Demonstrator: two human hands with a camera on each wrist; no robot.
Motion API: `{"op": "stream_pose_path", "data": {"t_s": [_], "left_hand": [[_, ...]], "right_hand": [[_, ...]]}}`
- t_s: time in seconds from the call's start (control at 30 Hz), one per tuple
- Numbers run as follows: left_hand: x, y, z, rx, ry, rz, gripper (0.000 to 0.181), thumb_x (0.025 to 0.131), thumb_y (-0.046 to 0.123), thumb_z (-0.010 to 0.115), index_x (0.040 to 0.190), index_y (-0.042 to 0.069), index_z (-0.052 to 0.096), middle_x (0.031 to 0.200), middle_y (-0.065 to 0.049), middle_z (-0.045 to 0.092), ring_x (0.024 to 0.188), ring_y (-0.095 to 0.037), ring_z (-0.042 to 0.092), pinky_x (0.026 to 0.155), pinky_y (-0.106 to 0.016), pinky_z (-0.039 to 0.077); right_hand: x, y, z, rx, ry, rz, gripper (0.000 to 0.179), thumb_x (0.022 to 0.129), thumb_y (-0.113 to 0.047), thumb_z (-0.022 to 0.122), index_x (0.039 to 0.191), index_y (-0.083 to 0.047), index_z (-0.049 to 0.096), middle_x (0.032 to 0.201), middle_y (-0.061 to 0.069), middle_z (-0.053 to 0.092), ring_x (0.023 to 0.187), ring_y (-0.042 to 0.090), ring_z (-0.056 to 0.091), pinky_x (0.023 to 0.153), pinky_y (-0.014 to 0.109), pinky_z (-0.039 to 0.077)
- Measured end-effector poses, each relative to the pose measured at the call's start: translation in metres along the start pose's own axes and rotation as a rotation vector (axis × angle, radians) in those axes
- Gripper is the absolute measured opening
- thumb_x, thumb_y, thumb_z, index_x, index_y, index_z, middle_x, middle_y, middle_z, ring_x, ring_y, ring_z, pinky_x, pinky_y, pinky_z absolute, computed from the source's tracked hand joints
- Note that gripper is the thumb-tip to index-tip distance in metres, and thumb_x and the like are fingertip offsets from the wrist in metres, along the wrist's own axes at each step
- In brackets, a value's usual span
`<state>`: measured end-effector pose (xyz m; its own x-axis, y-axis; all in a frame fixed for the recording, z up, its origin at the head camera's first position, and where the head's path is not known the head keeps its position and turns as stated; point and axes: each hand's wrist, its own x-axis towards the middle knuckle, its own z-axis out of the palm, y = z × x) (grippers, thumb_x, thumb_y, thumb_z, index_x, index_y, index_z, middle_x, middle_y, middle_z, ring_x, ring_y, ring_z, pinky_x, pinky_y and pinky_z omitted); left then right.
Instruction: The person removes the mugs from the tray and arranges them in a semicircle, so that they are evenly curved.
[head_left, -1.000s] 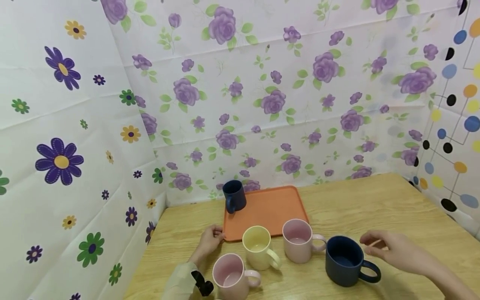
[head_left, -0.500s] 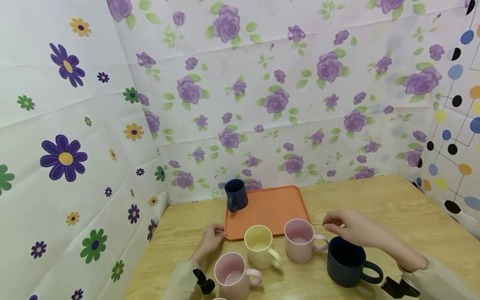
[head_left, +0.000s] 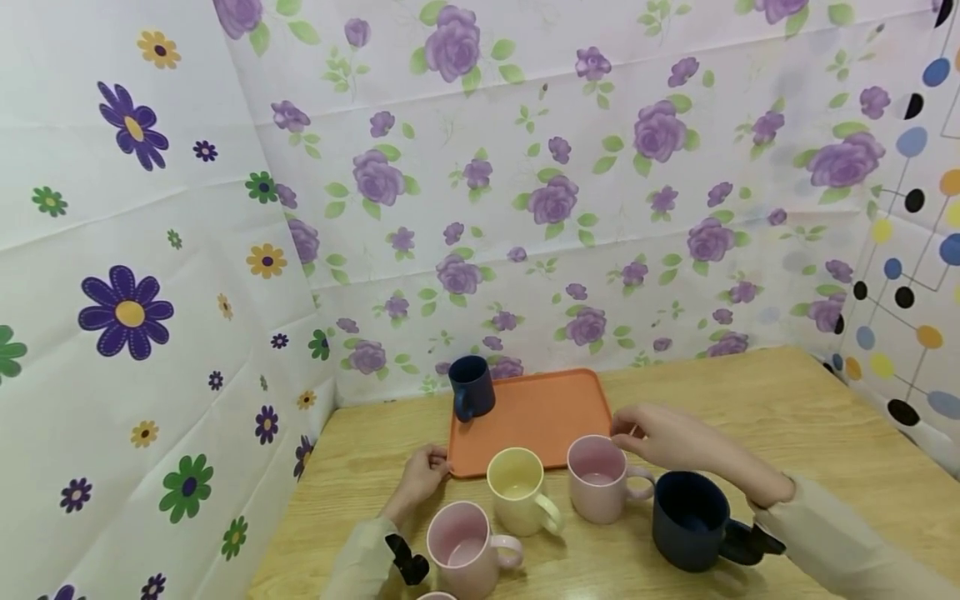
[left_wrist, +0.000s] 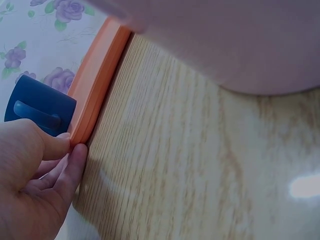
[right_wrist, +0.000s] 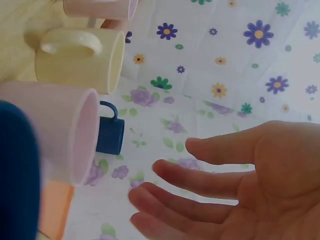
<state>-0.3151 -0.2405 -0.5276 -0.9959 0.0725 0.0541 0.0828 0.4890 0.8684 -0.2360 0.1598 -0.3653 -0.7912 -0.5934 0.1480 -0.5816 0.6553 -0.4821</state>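
Observation:
An orange tray (head_left: 532, 421) lies at the back of the table, a dark blue mug (head_left: 472, 389) standing on its left end. My left hand (left_wrist: 35, 175) pinches the tray's near left corner between thumb and fingers. My right hand (head_left: 663, 437) is just behind a pink mug (head_left: 596, 492), its fingertips close to the tray's right edge. In the right wrist view its fingers (right_wrist: 200, 180) are loosely bent, with nothing between them and the thumb. A yellow mug (head_left: 516, 492) stands in front of the tray.
Below my right forearm is a wide dark blue mug (head_left: 688, 529). Another pink mug (head_left: 462, 550) stands beside my left forearm, and part of a further pink rim (head_left: 437, 596) shows at the bottom edge. A floral cloth (head_left: 510, 208) hangs behind the table.
My right hand has moved left and inward, from beside the wide blue mug, over it, to the tray's right side. My left hand stays at the tray's corner.

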Motion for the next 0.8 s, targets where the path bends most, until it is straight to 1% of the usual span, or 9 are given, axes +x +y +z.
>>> {"op": "stream_pose_path", "data": {"t_s": [0.1, 0.13, 0.23, 0.3, 0.4, 0.53, 0.57, 0.67, 0.8], "left_hand": [[0.0, 0.002, -0.001, 0.006, 0.003, 0.007, 0.024, 0.09, -0.006, 0.06, 0.111, -0.016, 0.055, 0.091, -0.02, 0.062, 0.074, -0.014, 0.06, 0.065, -0.024, 0.058], [0.0, 0.002, -0.001, 0.005, 0.002, 0.008, 0.023, 0.09, -0.006, 0.06, 0.111, -0.016, 0.055, 0.091, -0.02, 0.062, 0.074, -0.014, 0.06, 0.065, -0.024, 0.058], [0.001, 0.002, 0.0, -0.001, -0.007, 0.009, 0.024, 0.09, -0.006, 0.06, 0.111, -0.016, 0.055, 0.091, -0.019, 0.062, 0.074, -0.014, 0.06, 0.065, -0.024, 0.059], [0.001, 0.003, 0.0, 0.002, -0.011, 0.016, 0.024, 0.09, -0.005, 0.06, 0.111, -0.016, 0.055, 0.09, -0.019, 0.062, 0.074, -0.014, 0.06, 0.065, -0.024, 0.058], [0.001, 0.004, 0.0, 0.022, -0.008, 0.03, 0.024, 0.09, -0.005, 0.06, 0.11, -0.017, 0.055, 0.09, -0.02, 0.062, 0.074, -0.014, 0.06, 0.063, -0.023, 0.057], [0.001, 0.006, -0.001, 0.034, 0.001, 0.027, 0.024, 0.09, -0.006, 0.06, 0.11, -0.017, 0.055, 0.09, -0.021, 0.063, 0.074, -0.015, 0.06, 0.063, -0.023, 0.057], [0.001, 0.006, -0.001, 0.035, 0.001, 0.028, 0.023, 0.09, -0.006, 0.06, 0.11, -0.017, 0.055, 0.09, -0.021, 0.062, 0.074, -0.015, 0.06, 0.063, -0.024, 0.057], [0.0, 0.006, -0.002, 0.028, -0.003, 0.022, 0.023, 0.09, -0.007, 0.06, 0.109, -0.017, 0.055, 0.09, -0.022, 0.062, 0.073, -0.015, 0.06, 0.063, -0.025, 0.057], [-0.002, 0.005, -0.004, 0.027, -0.013, 0.02, 0.022, 0.089, -0.006, 0.06, 0.108, -0.017, 0.055, 0.09, -0.021, 0.062, 0.072, -0.013, 0.059, 0.064, -0.025, 0.058]], "right_hand": [[0.021, -0.005, -0.003, 0.002, -0.068, 0.01, 0.022, 0.095, -0.021, 0.06, 0.109, -0.005, 0.064, 0.103, 0.01, 0.068, 0.094, 0.026, 0.065, 0.075, 0.035, 0.057], [0.029, -0.006, -0.004, 0.006, -0.095, 0.026, 0.025, 0.096, -0.021, 0.059, 0.113, -0.003, 0.062, 0.107, 0.013, 0.067, 0.099, 0.03, 0.064, 0.079, 0.039, 0.057], [0.054, -0.01, -0.002, -0.015, -0.158, 0.066, 0.031, 0.097, -0.024, 0.057, 0.121, -0.004, 0.058, 0.118, 0.018, 0.063, 0.111, 0.037, 0.059, 0.086, 0.045, 0.055], [0.071, -0.012, 0.001, -0.039, -0.184, 0.075, 0.032, 0.098, -0.024, 0.057, 0.122, -0.004, 0.058, 0.121, 0.019, 0.062, 0.113, 0.037, 0.058, 0.088, 0.046, 0.055], [0.094, -0.014, 0.009, -0.087, -0.202, 0.062, 0.03, 0.097, -0.025, 0.058, 0.119, -0.005, 0.062, 0.119, 0.018, 0.064, 0.11, 0.034, 0.061, 0.088, 0.045, 0.055], [0.125, -0.016, 0.021, -0.083, -0.229, 0.036, 0.027, 0.096, -0.024, 0.059, 0.113, -0.004, 0.067, 0.112, 0.014, 0.067, 0.104, 0.029, 0.063, 0.085, 0.04, 0.056], [0.132, -0.016, 0.024, -0.064, -0.241, 0.036, 0.027, 0.096, -0.024, 0.059, 0.112, -0.004, 0.068, 0.111, 0.013, 0.068, 0.102, 0.028, 0.064, 0.084, 0.039, 0.056], [0.151, -0.015, 0.035, 0.047, -0.288, 0.084, 0.027, 0.096, -0.024, 0.058, 0.114, -0.006, 0.068, 0.108, 0.01, 0.068, 0.096, 0.024, 0.065, 0.078, 0.035, 0.057], [0.171, -0.012, 0.05, 0.249, -0.318, 0.205, 0.031, 0.097, -0.024, 0.057, 0.12, -0.005, 0.064, 0.107, 0.009, 0.068, 0.097, 0.024, 0.066, 0.08, 0.037, 0.059]]}}
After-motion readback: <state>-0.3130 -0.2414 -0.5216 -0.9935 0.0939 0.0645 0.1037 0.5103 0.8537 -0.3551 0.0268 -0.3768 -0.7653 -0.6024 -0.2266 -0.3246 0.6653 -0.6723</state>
